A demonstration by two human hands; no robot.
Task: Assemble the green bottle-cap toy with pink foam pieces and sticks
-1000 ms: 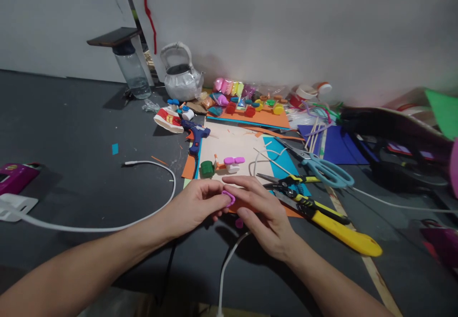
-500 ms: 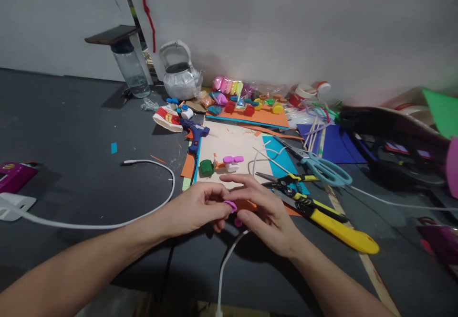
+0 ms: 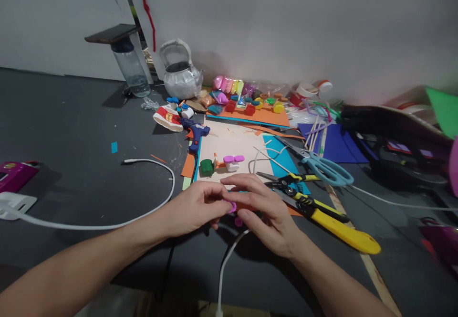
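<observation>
My left hand [image 3: 200,208] pinches a small pink piece of modelling clay [image 3: 232,207] between thumb and forefinger. Beside it, my right hand [image 3: 266,212] has its fingers apart and curved over the same piece, with the fingertips close to the left hand. Just below the right thumb tip shows another small pink bit [image 3: 238,221]; whether it touches the thumb I cannot tell. Beyond the hands, on a pale sheet [image 3: 229,138], lie a dark green clay piece [image 3: 206,167], a small orange piece [image 3: 219,164] and a white piece topped with pink ovals [image 3: 234,160].
A blue glue gun [image 3: 196,135] lies left of the sheet. To the right are blue-handled scissors [image 3: 329,169], pliers [image 3: 286,182] and a yellow-handled cutter [image 3: 343,231]. A white cable [image 3: 107,226] crosses the left side. A kettle [image 3: 182,78] stands behind.
The pink piece has turned slightly in the left fingers and shows a different edge. Both hands stay in nearly the same place.
</observation>
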